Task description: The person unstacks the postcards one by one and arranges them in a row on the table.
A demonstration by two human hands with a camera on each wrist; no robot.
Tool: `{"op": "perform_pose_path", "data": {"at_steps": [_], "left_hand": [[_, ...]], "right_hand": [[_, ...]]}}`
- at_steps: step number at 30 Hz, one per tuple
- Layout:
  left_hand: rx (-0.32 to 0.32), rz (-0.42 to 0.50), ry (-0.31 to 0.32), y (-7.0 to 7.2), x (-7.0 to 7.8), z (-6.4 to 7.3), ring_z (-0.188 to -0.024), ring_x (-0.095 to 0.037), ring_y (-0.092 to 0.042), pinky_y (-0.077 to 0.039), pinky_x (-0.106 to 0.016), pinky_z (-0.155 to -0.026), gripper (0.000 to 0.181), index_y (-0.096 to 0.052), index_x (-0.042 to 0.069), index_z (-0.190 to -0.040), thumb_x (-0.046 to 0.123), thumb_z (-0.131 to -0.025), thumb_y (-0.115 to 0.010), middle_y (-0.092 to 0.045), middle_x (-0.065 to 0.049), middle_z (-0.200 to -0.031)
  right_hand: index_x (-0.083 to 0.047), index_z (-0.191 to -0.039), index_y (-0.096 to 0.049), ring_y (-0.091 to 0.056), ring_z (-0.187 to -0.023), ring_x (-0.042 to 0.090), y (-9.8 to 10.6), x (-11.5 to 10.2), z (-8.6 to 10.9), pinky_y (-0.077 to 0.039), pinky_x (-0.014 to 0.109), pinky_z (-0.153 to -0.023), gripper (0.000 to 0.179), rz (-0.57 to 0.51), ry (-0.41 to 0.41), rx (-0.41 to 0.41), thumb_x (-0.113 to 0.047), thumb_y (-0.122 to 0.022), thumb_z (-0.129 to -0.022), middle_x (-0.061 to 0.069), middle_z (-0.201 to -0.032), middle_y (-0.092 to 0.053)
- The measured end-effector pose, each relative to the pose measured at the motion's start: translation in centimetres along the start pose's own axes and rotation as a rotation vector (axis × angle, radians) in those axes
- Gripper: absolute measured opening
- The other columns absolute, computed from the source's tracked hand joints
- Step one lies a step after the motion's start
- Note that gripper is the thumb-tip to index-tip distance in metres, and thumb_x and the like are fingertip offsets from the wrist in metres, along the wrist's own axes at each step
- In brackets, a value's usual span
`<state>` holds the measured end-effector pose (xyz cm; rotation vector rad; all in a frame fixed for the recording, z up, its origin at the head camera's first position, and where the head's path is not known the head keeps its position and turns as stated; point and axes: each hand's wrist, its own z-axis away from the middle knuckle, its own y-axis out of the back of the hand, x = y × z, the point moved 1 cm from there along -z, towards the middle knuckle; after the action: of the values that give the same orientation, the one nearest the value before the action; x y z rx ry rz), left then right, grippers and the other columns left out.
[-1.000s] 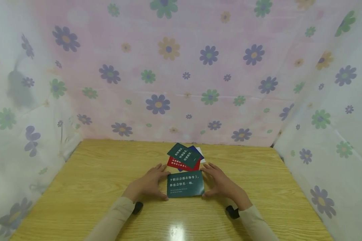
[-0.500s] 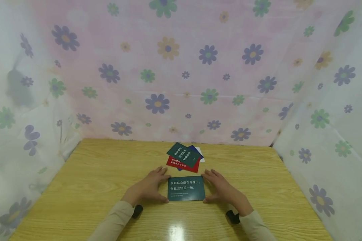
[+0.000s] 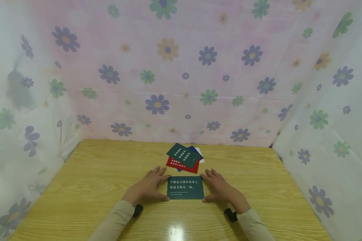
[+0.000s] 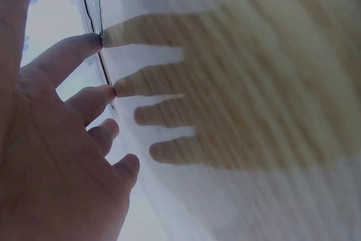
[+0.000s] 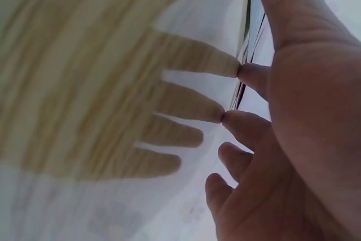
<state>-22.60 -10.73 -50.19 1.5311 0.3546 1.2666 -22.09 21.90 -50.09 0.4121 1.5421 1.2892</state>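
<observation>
A dark green card [image 3: 185, 194] with white printed characters lies flat on the table in the head view. My left hand [image 3: 146, 187] holds its left side, thumb at the near corner and index finger at the far corner. On the right side, my right hand [image 3: 224, 189] holds the two corners the same way. In both wrist views the left hand [image 4: 62, 156] and the right hand [image 5: 282, 156] have their fingers spread, with fingertips at the tabletop. Behind the card is a fanned pile of cards: another green card [image 3: 184, 155] on top, a red card [image 3: 181, 165] below it.
A blue card [image 3: 199, 152] and a white card [image 3: 201, 159] stick out from the pile's right side. All this is on a wood-grain table [image 3: 108, 164]. A flowered cloth [image 3: 187, 67] hangs behind the table and along both sides.
The near green card has come down from a slightly tilted pose and shifted a little toward me, and now lies flat. Both hands have stayed at its corners. The pile has not moved.
</observation>
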Motion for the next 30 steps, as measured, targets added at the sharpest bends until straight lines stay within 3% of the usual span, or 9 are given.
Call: {"op": "perform_pose_path", "data": {"at_steps": [9,15,22,30], "left_hand": [[-0.009,-0.037,0.008,0.0,0.1,0.4,-0.157,-0.039,-0.008,-0.008,-0.057,-0.127,0.089,-0.042,0.023,-0.157,0.054,-0.083,-0.079,-0.019,-0.011,-0.17],[0.004,-0.044,-0.014,0.0,0.2,0.8,-0.157,-0.038,-0.009,-0.009,-0.058,-0.127,0.089,-0.04,0.021,-0.158,0.053,-0.084,-0.078,-0.02,-0.008,-0.17],[0.019,-0.032,-0.046,-0.4,0.0,1.2,-0.158,-0.036,-0.008,-0.008,-0.055,-0.127,0.09,-0.04,0.022,-0.158,0.057,-0.084,-0.076,-0.02,-0.003,-0.17],[0.073,-0.021,-0.049,0.1,-0.2,1.0,-0.156,-0.039,-0.014,-0.012,-0.059,-0.126,0.07,-0.045,0.014,-0.155,0.053,-0.099,-0.059,-0.027,-0.008,-0.168]], "right_hand": [[-0.005,-0.159,-0.033,-0.011,-0.153,0.051,0.0,-0.2,0.1,-0.014,0.068,-0.122,0.099,0.061,-0.027,-0.034,-0.043,-0.083,-0.083,0.028,-0.165,-0.021],[0.0,-0.158,-0.032,-0.013,-0.154,0.049,-0.1,-0.5,0.4,-0.014,0.064,-0.123,0.1,0.055,-0.05,-0.01,-0.04,-0.084,-0.083,0.03,-0.164,-0.021],[0.005,-0.156,-0.033,-0.014,-0.152,0.051,-0.2,-1.3,1.6,-0.016,0.066,-0.122,0.094,0.039,-0.006,0.017,-0.037,-0.081,-0.087,0.032,-0.163,-0.022],[0.004,-0.155,-0.035,-0.018,-0.152,0.049,-0.2,-1.9,1.8,-0.02,0.066,-0.121,0.082,0.001,0.04,0.031,-0.036,-0.073,-0.094,0.027,-0.163,-0.027]]}}
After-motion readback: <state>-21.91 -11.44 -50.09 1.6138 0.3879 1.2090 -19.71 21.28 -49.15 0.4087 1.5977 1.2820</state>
